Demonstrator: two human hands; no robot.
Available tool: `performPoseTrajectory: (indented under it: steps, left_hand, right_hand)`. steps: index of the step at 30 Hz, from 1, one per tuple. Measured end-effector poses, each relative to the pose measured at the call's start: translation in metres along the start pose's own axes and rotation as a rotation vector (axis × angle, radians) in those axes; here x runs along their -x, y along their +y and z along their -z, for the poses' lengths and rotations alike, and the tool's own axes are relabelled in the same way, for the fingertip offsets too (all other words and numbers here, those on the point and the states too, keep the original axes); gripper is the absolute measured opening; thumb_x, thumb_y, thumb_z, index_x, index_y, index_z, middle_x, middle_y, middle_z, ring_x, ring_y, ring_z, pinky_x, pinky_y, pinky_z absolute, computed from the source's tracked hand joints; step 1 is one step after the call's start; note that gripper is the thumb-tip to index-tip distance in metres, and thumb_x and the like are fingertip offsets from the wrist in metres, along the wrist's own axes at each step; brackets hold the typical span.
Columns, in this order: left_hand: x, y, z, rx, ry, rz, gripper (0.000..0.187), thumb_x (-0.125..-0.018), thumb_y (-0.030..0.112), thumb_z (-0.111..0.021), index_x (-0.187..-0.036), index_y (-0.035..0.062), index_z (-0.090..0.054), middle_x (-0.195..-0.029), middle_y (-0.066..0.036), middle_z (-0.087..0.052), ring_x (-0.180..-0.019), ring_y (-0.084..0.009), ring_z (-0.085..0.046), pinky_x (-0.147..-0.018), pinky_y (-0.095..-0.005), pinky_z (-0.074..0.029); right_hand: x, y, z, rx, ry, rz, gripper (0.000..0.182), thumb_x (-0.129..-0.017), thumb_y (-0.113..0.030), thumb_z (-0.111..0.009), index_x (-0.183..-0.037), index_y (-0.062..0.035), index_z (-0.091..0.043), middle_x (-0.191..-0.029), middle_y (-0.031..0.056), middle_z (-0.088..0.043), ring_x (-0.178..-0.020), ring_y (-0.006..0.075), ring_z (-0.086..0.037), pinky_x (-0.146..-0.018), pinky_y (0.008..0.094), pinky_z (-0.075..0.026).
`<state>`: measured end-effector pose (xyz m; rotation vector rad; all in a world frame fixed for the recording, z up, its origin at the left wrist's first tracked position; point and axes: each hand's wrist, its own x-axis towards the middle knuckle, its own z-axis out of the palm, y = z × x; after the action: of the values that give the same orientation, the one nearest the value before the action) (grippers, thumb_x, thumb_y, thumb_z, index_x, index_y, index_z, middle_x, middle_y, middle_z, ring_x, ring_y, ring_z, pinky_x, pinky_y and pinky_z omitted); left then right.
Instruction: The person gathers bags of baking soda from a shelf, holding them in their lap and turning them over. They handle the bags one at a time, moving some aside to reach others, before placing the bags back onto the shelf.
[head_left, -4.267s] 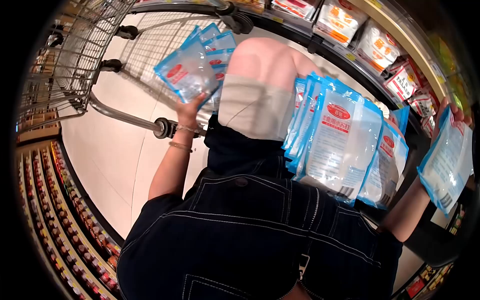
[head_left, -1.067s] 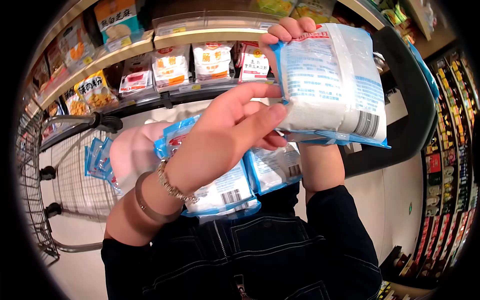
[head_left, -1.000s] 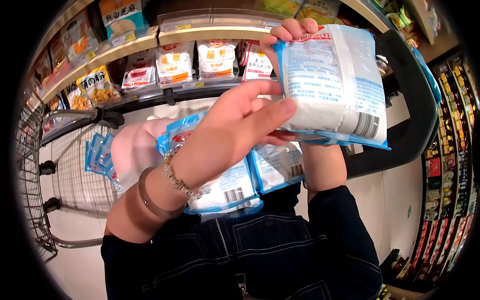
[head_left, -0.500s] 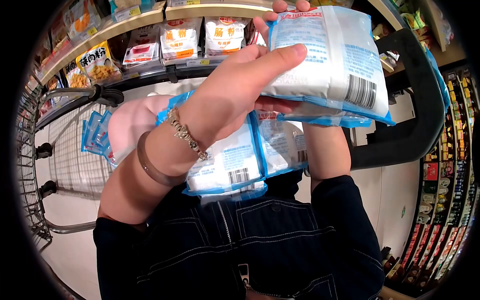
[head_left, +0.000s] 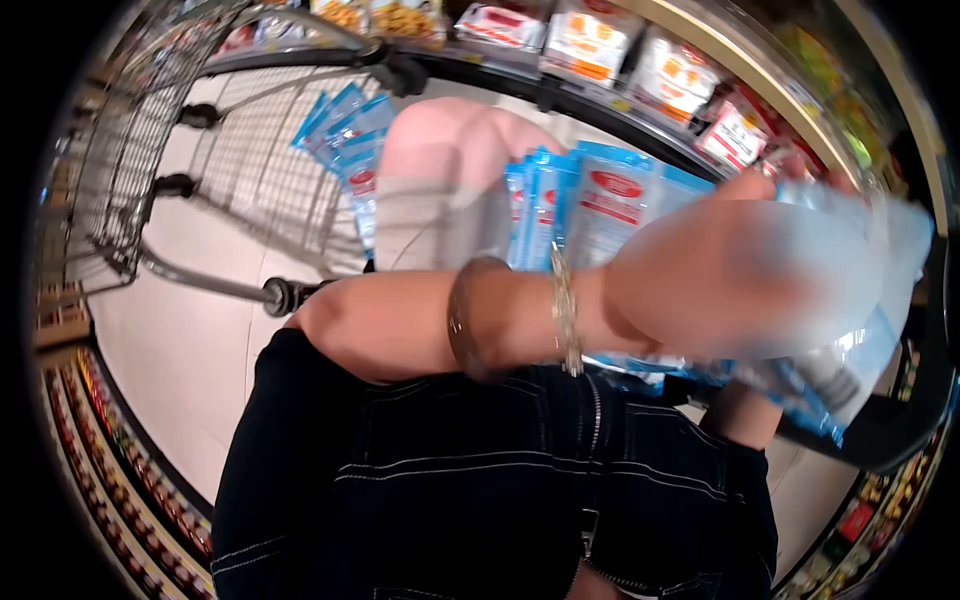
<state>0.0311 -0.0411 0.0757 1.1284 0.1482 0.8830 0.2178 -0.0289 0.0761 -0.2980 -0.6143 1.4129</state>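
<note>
**Blue-edged packet held high at the right of the frame**

A blue-and-white packet sits at the right of the frame, blurred by motion. The left hand reaches across the body and lies over it; whether its grip is clenched on the packet cannot be told. The right hand is hidden behind the packet, only its forearm showing below. Behind the left wrist, a stack of like packets rests on the raised knee. More packets lie in the wire cart at upper left. Shelved bags line the top of the frame.
</note>
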Motion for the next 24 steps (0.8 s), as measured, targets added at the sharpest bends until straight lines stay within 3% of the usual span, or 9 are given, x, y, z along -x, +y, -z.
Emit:
performPoseTrajectory:
  steps: [4,5,8,11,13,15,18,21,24]
  left_hand:
    - [0.047,0.02,-0.008,-0.175,-0.043,0.091,0.045,-0.078,0.022,-0.059,-0.108,-0.0007,-0.034,-0.091,-0.018,-0.051,-0.082,-0.0272,-0.054,-0.07,-0.0366,-0.043]
    - [0.058,0.032,-0.004,-0.221,-0.126,0.181,0.046,-0.079,0.023,-0.059,-0.108,-0.0008,-0.032,-0.097,-0.016,-0.049,-0.083,-0.0249,-0.054,-0.07,-0.0333,-0.043]
    - [0.075,0.027,-0.006,-0.107,-0.099,0.198,0.041,-0.079,0.022,-0.059,-0.102,0.0013,-0.032,-0.089,-0.016,-0.047,-0.078,-0.0253,-0.053,-0.064,-0.0345,-0.042]
    - [0.074,0.026,-0.001,-0.037,0.07,0.111,0.038,-0.08,0.02,-0.058,-0.101,0.0011,-0.032,-0.083,-0.015,-0.047,-0.074,-0.0253,-0.054,-0.063,-0.0343,-0.043]
    - [0.069,0.012,0.005,-0.038,0.327,-0.118,0.042,-0.077,0.017,-0.059,-0.101,-0.0045,-0.032,-0.082,-0.023,-0.054,-0.076,-0.0322,-0.057,-0.066,-0.0364,-0.044]
    - [0.069,0.0,0.029,-0.32,0.37,0.052,0.048,-0.075,0.021,-0.061,-0.103,-0.0069,-0.033,-0.085,-0.026,-0.054,-0.08,-0.0352,-0.057,-0.067,-0.0369,-0.045]
    - [0.086,-0.016,0.049,-0.597,0.416,0.264,0.05,-0.075,0.025,-0.06,-0.1,-0.0087,-0.034,-0.082,-0.025,-0.056,-0.077,-0.0343,-0.057,-0.064,-0.0377,-0.046]
    - [0.093,0.0,0.047,-0.817,0.377,0.366,0.056,-0.074,0.031,-0.06,-0.101,-0.0104,-0.034,-0.074,-0.023,-0.057,-0.071,-0.0366,-0.057,-0.063,-0.039,-0.046]
    - [0.092,-0.003,0.046,-0.896,0.317,0.359,0.055,-0.074,0.031,-0.059,-0.101,-0.0091,-0.034,-0.067,-0.02,-0.056,-0.065,-0.0355,-0.057,-0.059,-0.0405,-0.045]
  right_hand:
    - [0.024,-0.001,0.009,-0.026,-0.1,-0.125,0.043,-0.085,-0.04,-0.046,-0.113,-0.0064,-0.041,-0.088,0.017,-0.054,-0.082,0.0279,-0.056,-0.077,0.0401,-0.046]
    - [0.03,-0.004,0.012,-0.043,-0.148,-0.166,0.044,-0.085,-0.039,-0.046,-0.113,-0.006,-0.041,-0.087,0.0172,-0.055,-0.081,0.0279,-0.056,-0.076,0.0397,-0.046]
    - [0.05,-0.016,0.024,-0.09,-0.326,-0.295,0.044,-0.086,-0.038,-0.047,-0.114,-0.0047,-0.039,-0.083,0.0176,-0.055,-0.076,0.0278,-0.057,-0.073,0.0384,-0.047]
    - [0.07,-0.025,0.032,-0.13,-0.524,-0.41,0.045,-0.086,-0.036,-0.047,-0.115,-0.0034,-0.037,-0.079,0.0181,-0.056,-0.072,0.0276,-0.059,-0.07,0.0372,-0.049]
    - [0.079,-0.032,0.037,-0.155,-0.616,-0.464,0.045,-0.086,-0.035,-0.047,-0.115,-0.0025,-0.036,-0.077,0.0184,-0.057,-0.07,0.0276,-0.059,-0.067,0.0364,-0.05]
    - [0.082,-0.037,0.043,-0.181,-0.656,-0.479,0.046,-0.086,-0.034,-0.047,-0.116,-0.0016,-0.035,-0.074,0.0187,-0.057,-0.067,0.0275,-0.06,-0.065,0.0355,-0.051]
    - [0.074,-0.033,0.043,-0.231,-0.629,-0.406,0.036,-0.089,-0.03,-0.041,-0.11,-0.0011,-0.035,-0.059,0.0134,-0.053,-0.047,0.0215,-0.052,-0.048,0.0295,-0.045]
    - [0.071,-0.029,0.037,-0.265,-0.591,-0.316,0.028,-0.091,-0.025,-0.035,-0.104,-0.0006,-0.035,-0.043,0.0081,-0.05,-0.027,0.0155,-0.044,-0.03,0.0236,-0.04]
    - [0.065,-0.016,0.025,-0.161,-0.553,-0.378,0.025,-0.092,-0.025,-0.033,-0.1,-0.0013,-0.036,-0.045,0.0091,-0.051,-0.028,0.0145,-0.046,-0.031,0.0222,-0.041]
